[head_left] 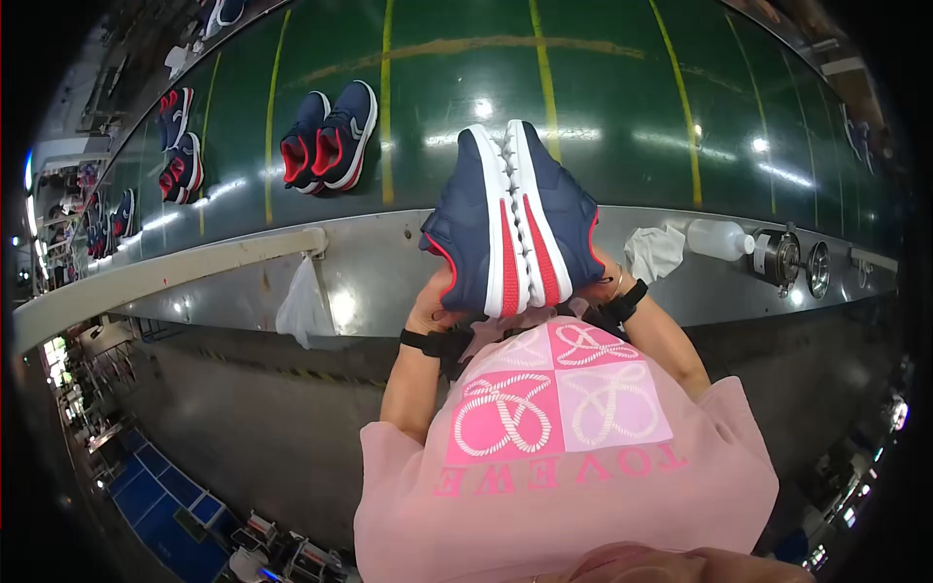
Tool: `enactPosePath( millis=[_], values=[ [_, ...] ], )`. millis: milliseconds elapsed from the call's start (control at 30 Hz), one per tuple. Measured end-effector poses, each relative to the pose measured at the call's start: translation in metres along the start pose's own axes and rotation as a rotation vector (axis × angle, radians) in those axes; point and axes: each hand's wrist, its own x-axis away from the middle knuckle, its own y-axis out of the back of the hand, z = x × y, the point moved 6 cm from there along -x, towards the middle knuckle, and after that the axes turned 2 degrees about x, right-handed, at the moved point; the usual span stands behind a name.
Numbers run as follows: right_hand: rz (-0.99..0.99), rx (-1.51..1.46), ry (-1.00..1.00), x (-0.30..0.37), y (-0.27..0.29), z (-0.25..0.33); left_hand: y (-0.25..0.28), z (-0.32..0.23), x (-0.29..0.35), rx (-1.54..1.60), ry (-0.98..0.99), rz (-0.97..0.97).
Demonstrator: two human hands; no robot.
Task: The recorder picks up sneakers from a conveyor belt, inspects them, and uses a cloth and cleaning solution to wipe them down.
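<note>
Two navy sneakers with white and red soles are held up in front of me, sole against sole, toes pointing away. My left hand (436, 296) grips the left sneaker (462, 228) at its heel, fingers partly inside the red-lined opening. On the other side, my right hand (604, 280) holds the right sneaker (564, 209) by its heel end; most of its fingers are hidden behind the shoe. Both wrists wear black bands.
A green conveyor belt (622, 107) with yellow lines runs across, carrying a pair of sneakers (335, 141) and more pairs further left. On the metal ledge (389, 262) are a white cloth (655, 251), a white plastic bottle (717, 239) and a metal canister (775, 260). A plastic bag (304, 303) hangs at left.
</note>
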Motion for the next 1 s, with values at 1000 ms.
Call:
enactPosePath(
  millis=[1000],
  values=[
    [-0.181, 0.533, 0.137, 0.024, 0.003, 0.047, 0.02, 0.004, -0.009, -0.152, -0.174, 0.163]
  ],
)
